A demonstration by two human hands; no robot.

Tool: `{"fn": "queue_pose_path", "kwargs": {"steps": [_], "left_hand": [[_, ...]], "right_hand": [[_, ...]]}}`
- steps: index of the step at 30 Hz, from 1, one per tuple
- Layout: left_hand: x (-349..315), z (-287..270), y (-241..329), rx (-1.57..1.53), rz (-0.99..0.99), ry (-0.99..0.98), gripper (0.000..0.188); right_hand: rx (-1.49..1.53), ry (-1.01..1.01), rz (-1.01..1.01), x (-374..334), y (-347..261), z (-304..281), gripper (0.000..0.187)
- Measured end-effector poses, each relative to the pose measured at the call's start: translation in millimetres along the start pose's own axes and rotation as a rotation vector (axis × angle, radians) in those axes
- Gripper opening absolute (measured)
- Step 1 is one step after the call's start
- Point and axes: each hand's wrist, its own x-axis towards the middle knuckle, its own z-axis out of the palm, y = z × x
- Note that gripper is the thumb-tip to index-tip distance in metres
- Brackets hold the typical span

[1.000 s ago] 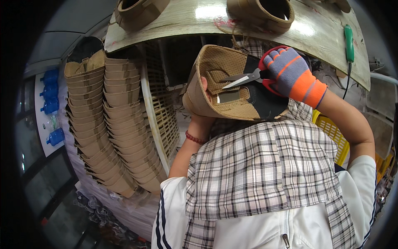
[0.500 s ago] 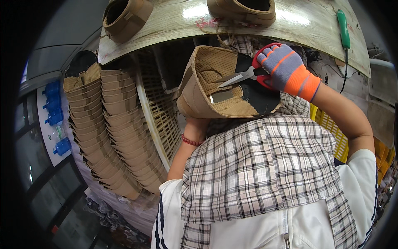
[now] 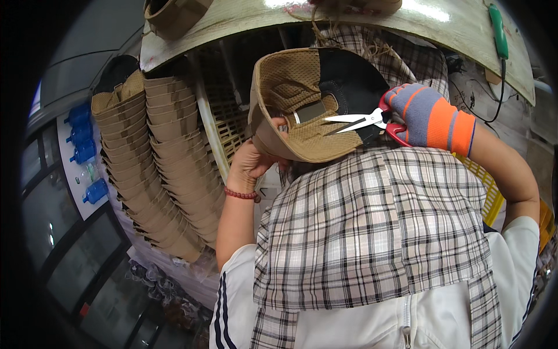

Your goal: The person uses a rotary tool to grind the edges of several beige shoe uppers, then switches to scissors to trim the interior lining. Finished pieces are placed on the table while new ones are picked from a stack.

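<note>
My left hand [image 3: 251,159], bare with a red bead bracelet at the wrist, grips the left rim of a tan shoe upper [image 3: 311,138]. That upper is tilted over my lap, its tan mesh lining and black front part facing up. My right hand [image 3: 427,113], in a grey and orange knit glove, is closed round the red handles of a pair of scissors [image 3: 369,119]. Its blades stand apart and point left, over the upper's near edge. Whether the blades touch the material, I cannot tell.
Two tall stacks of nested tan shoe uppers [image 3: 174,151] stand at the left, beside a cream plastic basket [image 3: 209,116]. Ahead is a worktable [image 3: 250,26] bearing more uppers [image 3: 174,17] and a green-handled corded tool [image 3: 498,32]. A yellow basket [image 3: 494,195] sits at my right.
The scissors have drawn back right and nearer me, from over the middle of the upper to its near edge. My left hand has shifted left and shows more at the upper's rim.
</note>
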Motion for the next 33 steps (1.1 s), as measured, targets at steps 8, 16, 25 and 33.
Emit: {"fn": "queue_pose_path", "kwargs": {"steps": [8, 16, 25, 33], "left_hand": [[-3.2, 15.5, -13.8, 0.130, 0.143, 0.090, 0.053], [-3.6, 17.8, -12.7, 0.168, 0.138, 0.117, 0.040], [-0.9, 7.3, -14.9, 0.128, 0.049, 0.123, 0.041], [8.2, -0.4, -25.5, 0.040, 0.029, 0.199, 0.035]], "right_hand": [[-0.143, -0.287, 0.023, 15.7, -10.2, 5.6, 0.044], [-0.177, -0.109, -0.005, 10.5, -16.0, 2.9, 0.035], [-0.116, 0.292, -0.095, 6.4, 0.0, -3.3, 0.028], [-0.276, 0.168, -0.132, 42.3, -32.9, 4.1, 0.027]]}}
